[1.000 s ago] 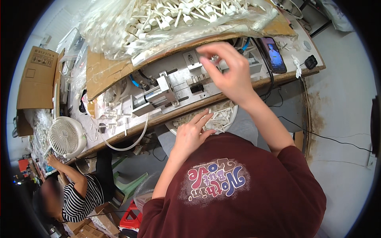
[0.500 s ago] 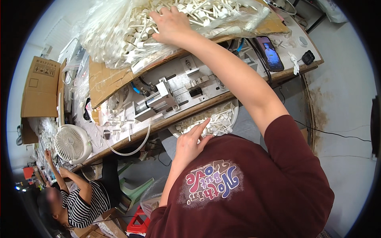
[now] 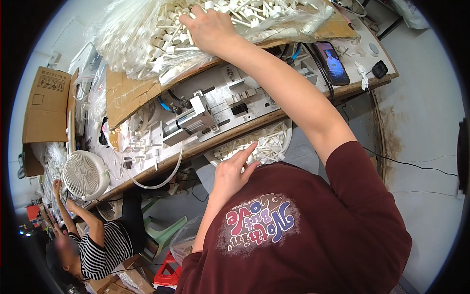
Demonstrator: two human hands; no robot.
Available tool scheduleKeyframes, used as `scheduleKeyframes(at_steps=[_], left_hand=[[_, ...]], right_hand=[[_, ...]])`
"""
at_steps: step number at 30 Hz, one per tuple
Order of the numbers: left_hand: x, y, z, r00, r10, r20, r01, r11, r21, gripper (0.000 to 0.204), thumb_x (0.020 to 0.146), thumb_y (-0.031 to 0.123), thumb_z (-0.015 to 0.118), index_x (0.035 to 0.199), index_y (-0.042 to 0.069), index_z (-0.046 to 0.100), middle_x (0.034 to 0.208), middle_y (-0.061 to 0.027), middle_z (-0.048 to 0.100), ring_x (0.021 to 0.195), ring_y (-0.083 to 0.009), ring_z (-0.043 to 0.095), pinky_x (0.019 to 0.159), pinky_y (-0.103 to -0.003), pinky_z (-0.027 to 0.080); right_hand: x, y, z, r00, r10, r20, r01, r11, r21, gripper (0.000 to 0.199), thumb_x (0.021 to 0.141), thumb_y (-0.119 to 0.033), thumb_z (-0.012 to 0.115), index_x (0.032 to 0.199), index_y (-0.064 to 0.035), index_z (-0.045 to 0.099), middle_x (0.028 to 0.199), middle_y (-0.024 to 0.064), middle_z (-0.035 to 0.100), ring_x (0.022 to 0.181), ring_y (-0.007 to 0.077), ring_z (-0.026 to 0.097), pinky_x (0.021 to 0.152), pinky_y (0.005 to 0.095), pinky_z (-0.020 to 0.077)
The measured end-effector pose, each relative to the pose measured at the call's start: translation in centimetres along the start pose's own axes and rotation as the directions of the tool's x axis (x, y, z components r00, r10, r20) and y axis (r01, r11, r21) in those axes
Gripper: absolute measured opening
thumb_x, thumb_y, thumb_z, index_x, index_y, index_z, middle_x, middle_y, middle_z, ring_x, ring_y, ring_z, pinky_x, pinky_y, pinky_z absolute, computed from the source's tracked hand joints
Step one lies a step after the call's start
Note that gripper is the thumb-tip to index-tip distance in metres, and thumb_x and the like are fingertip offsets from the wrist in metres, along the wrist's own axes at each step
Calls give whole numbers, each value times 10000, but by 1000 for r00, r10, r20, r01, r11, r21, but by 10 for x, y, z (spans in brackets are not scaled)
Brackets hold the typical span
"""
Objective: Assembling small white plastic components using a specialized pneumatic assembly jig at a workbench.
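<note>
Right hand (image 3: 211,30) at white parts (image 3: 159,43);
half curled; whether holding one, I cannot tell; left hand (image 3: 232,173), loosely open, at the bowl (image 3: 290,139).

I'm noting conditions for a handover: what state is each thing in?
Clear plastic bag: open, heaped with white stemmed parts
Round white bowl: holding similar parts
Right hand: at the bag's parts; grip unclear
Left hand: open, at the bowl
Phone: screen lit
Desk fan: running or not, unclear
Clear hose: hanging in a loop
</note>
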State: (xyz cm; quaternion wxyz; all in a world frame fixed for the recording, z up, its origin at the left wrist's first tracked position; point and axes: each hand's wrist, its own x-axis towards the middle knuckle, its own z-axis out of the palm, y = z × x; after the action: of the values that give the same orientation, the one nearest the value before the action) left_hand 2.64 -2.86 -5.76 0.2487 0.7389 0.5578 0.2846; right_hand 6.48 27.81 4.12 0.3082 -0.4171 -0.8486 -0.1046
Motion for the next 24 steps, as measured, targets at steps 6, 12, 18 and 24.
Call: scheduleKeyframes(at_steps=[6, 12, 18, 24], left_hand=[[-1, -2, 0, 1000, -28, 13, 28, 999, -26, 515, 840, 160, 780, 1329, 138, 621, 1038, -68, 732, 619, -154, 664, 591, -295, 536], [0, 0, 0, 999, -33, 35, 35, 998, -42, 547, 835, 140, 782, 1353, 142, 605, 1055, -67, 736, 618, -141, 662, 606, -286, 539], [3, 7, -1, 991, -132, 16, 133, 972, -192, 641, 828, 104, 782, 1421, 146, 542, 1109, -67, 739, 633, -124, 676, 638, -282, 546], [4, 9, -3, 993, -115, 27, 117, 978, -170, 646, 827, 99, 784, 1423, 147, 541, 1102, -73, 739, 634, -124, 679, 644, -281, 547]], right_hand=[[-13, 4, -7, 984, -78, -158, 79, 997, 0, 205, 838, -47, 629, 1034, -88, 666, 1022, 135, 624, 806, 261, 698, 671, 369, 575], [-22, 10, -19, 953, -39, -301, 104, 973, 205, 191, 800, -8, 567, 971, -29, 648, 1002, 190, 601, 865, 339, 662, 749, 434, 572], [-23, 30, -21, 932, -60, -359, 167, 947, 274, 228, 834, 7, 538, 1035, -6, 646, 1038, 210, 591, 935, 359, 643, 773, 414, 557], [-30, 42, -22, 956, -108, -274, 194, 931, 308, 316, 810, 24, 589, 1109, -33, 671, 1127, 227, 584, 942, 375, 644, 793, 420, 554]])
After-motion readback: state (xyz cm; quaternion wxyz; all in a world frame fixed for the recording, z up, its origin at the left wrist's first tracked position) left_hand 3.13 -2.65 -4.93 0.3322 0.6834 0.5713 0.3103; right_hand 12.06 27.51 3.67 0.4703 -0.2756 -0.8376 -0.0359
